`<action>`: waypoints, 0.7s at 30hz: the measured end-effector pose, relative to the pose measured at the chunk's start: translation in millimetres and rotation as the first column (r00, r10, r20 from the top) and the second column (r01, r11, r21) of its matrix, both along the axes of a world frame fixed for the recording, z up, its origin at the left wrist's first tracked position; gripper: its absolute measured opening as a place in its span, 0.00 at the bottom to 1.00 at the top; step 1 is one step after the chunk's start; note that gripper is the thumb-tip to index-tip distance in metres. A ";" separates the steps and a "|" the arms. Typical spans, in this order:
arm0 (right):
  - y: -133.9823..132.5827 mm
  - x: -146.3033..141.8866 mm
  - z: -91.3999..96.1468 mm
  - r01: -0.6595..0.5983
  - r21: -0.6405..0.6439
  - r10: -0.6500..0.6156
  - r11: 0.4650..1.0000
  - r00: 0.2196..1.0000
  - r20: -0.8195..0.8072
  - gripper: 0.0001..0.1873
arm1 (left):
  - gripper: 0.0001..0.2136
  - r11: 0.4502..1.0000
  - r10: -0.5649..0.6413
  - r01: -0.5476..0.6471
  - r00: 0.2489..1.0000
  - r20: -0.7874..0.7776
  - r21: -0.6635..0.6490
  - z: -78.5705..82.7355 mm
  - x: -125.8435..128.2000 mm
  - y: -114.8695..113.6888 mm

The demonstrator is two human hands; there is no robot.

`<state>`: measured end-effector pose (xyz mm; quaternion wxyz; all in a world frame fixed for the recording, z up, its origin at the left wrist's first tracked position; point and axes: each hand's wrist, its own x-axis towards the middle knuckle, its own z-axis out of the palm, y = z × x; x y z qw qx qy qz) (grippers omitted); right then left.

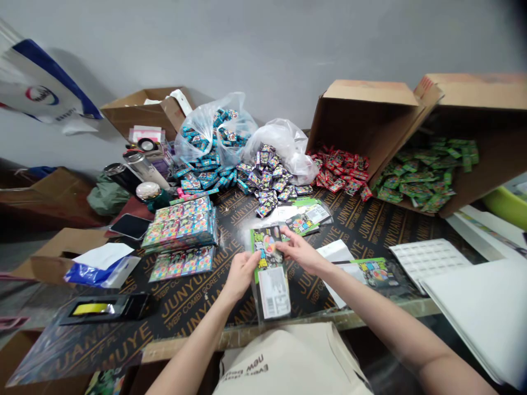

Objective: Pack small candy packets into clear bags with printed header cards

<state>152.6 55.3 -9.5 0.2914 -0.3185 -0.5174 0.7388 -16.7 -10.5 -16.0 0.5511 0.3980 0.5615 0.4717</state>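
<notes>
Both hands hold a clear plastic packet (270, 274) with a black and green printed card and a white barcode label, close to the table's front edge. My left hand (242, 269) grips its left side, thumb on the front. My right hand (300, 249) is closed on its upper right side, fingers on the printed part. Just behind lie more printed packets (302, 222), partly overlapping. Another packet (376, 271) lies to the right of my right forearm, on white paper. To the left stands a stack of colourful packed sheets (181, 225).
Small wrapped packs lie in heaps: blue (206, 170), purple (272, 178), red (341, 167) and green (420, 175), the last two spilling from cardboard boxes (366, 115). Steel flasks (144, 167) and a phone (129, 226) are at left. Label sheets (428, 260) lie at right.
</notes>
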 end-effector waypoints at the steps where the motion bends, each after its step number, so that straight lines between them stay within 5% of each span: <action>1: -3.0 2.0 -4.3 -0.083 -0.047 0.083 0.995 0.997 -0.003 0.28 | 0.17 0.999 0.050 -0.050 0.998 0.040 0.002 -0.3 -0.6 1.9; 4: -12.8 8.4 -21.1 -0.221 -0.064 0.220 0.973 0.975 -0.020 0.26 | 0.16 0.997 0.073 -0.075 0.986 0.150 0.003 0.0 -0.9 3.9; 10: -4.3 15.1 -28.9 0.028 0.053 -0.028 0.998 1.000 -0.005 0.26 | 0.19 0.958 -0.273 0.286 0.928 0.255 -0.017 -11.9 1.9 -8.7; 13: 4.8 10.3 -23.5 0.300 0.136 -0.302 0.944 0.953 -0.006 0.19 | 0.19 0.949 -0.309 0.314 0.912 0.268 0.025 -19.4 10.7 -10.5; 16: -0.6 -1.4 -23.6 0.401 0.169 -0.408 0.900 0.913 0.008 0.16 | 0.18 0.998 -0.042 0.023 0.934 0.355 0.058 -16.8 27.7 -5.6; 18: -12.0 -11.1 -24.8 0.426 0.168 -0.434 0.889 0.901 0.015 0.16 | 0.18 0.976 0.187 -0.216 0.868 0.460 0.011 -11.8 40.5 -0.8; 21: -28.8 -24.3 -23.1 0.584 0.114 -0.589 0.804 0.808 0.010 0.22 | 0.19 0.915 0.372 -0.394 0.739 0.561 -0.087 -7.7 54.3 4.8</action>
